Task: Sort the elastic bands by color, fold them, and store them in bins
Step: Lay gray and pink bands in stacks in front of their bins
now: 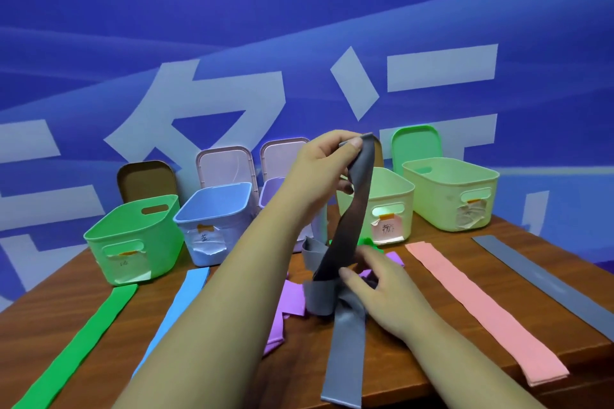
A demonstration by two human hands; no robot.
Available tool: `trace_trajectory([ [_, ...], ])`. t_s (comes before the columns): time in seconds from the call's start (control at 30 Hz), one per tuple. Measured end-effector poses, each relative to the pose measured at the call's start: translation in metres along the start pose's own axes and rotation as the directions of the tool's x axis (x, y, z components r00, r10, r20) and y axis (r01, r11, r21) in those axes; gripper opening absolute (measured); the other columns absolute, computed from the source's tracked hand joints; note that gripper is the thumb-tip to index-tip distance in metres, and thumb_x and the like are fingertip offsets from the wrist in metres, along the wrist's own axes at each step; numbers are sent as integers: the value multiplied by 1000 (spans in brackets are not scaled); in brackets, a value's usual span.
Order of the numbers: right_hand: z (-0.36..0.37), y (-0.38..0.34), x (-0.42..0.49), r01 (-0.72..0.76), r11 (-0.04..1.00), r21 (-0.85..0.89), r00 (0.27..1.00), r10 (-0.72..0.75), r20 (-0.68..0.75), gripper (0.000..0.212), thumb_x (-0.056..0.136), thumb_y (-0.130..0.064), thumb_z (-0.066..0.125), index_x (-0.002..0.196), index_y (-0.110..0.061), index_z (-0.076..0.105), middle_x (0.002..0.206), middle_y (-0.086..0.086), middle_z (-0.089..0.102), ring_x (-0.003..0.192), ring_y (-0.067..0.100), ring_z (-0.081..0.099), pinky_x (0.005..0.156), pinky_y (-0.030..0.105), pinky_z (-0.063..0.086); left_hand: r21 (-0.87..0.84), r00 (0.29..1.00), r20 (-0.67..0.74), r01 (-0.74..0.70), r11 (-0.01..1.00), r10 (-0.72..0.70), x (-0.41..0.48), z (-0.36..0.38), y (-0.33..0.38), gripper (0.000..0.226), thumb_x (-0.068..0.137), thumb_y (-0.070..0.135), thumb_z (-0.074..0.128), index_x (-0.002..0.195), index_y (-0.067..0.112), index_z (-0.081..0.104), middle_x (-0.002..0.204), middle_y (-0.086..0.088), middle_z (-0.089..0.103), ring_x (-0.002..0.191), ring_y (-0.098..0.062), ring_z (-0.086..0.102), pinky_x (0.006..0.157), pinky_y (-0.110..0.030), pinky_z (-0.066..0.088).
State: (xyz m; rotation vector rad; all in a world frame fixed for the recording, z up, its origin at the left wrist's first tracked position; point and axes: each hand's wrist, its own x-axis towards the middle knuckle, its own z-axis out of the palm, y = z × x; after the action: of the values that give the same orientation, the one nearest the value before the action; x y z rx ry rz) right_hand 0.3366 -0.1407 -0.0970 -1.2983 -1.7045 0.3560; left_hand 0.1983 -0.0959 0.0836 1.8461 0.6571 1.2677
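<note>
Both forearms fill the bottom of my view, reaching in over the brown table (432, 372). My left hand (320, 164) is up high, thumb and fingers pinched shut on one end of a grey band (345, 242), so the band hangs down twisted from there toward the middle of the table. My right hand (382, 285) is low, fingers spread and pressing on the tangle where that same grey band bunches up and loops; can't honestly tell if it's gripping it or just resting on top. The loose tail of the grey band runs toward me and reaches the near table edge.

Under and around the bunch there's a crumpled purple band (285, 312), partly hidden by my left arm. Laid out flat in strips: a green band (89, 332) far left, a blue band (186, 295) next to it, a pink band (481, 309) to the right of my right hand, and a second grey band (545, 279) beyond that near the right edge.

Bins sit in a row at the back: a green bin (133, 239), a blue bin (216, 219), a purple bin (270, 192) mostly behind my left arm, then a pale bin (392, 206) with a paper label, and another pale bin (452, 192) far right. Lids lean on the blue wall (299, 10) behind them.
</note>
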Motion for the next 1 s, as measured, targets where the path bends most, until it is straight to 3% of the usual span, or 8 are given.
trace_trajectory([
  [0.27, -2, -5, -3, -42, 973, 229, 998, 31, 49, 14, 94, -21, 65, 105, -29, 68, 102, -13, 74, 97, 6, 69, 88, 30, 55, -83, 999, -27, -33, 996, 30, 20, 3, 14, 24, 109, 28, 57, 116, 11, 73, 91, -8, 70, 77, -18, 68, 66, -36, 57],
  [0.37, -2, -4, -3, -58, 928, 369, 996, 26, 90, 23, 90, -31, 63, 112, -25, 66, 111, -4, 76, 111, 14, 71, 99, 38, 55, -109, 999, -41, -38, 993, 34, 23, 4, 20, 27, 110, 28, 55, 120, 9, 71, 91, -5, 72, 76, -15, 70, 63, -32, 57],
  [0.47, -3, -5, 0, -113, 749, 652, 990, 31, 136, 34, 88, -11, 58, 120, -2, 57, 115, 19, 75, 115, 35, 71, 101, 49, 56, -126, 998, -54, -50, 991, 43, 28, 2, 24, 29, 110, 30, 55, 121, 9, 71, 93, -6, 71, 77, -15, 70, 63, -30, 56],
  [0.53, -12, -12, 2, -182, 590, 787, 982, 75, 171, 38, 84, -7, 55, 120, 5, 56, 107, 26, 73, 103, 35, 73, 89, 41, 60, -133, 995, -72, -73, 988, 64, 33, 0, 26, 28, 109, 31, 55, 121, 10, 71, 95, -6, 73, 80, -16, 70, 65, -32, 56],
  [0.57, -18, -14, 3, -194, 584, 789, 981, 102, 165, 35, 84, -9, 57, 117, 2, 62, 101, 22, 73, 96, 30, 73, 82, 35, 60, -147, 994, -83, -84, 986, 73, 36, -1, 27, 28, 109, 30, 55, 120, 11, 72, 96, -6, 73, 82, -17, 70, 66, -33, 56],
  [0.7, -44, -15, 8, -198, 684, 703, 977, 194, 86, 18, 93, -25, 65, 90, -8, 69, 84, 9, 67, 80, 23, 60, 69, 30, 47, -171, 989, -115, -111, 979, 92, 48, 0, 32, 25, 108, 31, 57, 117, 16, 74, 101, -4, 76, 86, -17, 70, 70, -34, 57],
  [0.87, -80, -17, 3, -227, 756, 614, 964, 264, 31, 18, 104, -20, 59, 89, -14, 67, 73, 6, 64, 61, 20, 53, 57, 32, 42, -61, 953, -291, -109, 992, 87, 75, 6, 28, 23, 105, 30, 59, 113, 18, 78, 93, 8, 76, 81, -10, 68, 64, -24, 50],
  [1.0, -106, -10, -7, -253, 811, 527, 954, 299, -2, 17, 107, -19, 54, 100, -9, 66, 64, -4, 61, 51, 19, 48, 56, 34, 44, 37, 933, -361, 7, 999, 7, 92, 13, 18, 21, 103, 28, 61, 105, 20, 81, 73, 14, 66, 56, -3, 51, 52, -17, 43],
])
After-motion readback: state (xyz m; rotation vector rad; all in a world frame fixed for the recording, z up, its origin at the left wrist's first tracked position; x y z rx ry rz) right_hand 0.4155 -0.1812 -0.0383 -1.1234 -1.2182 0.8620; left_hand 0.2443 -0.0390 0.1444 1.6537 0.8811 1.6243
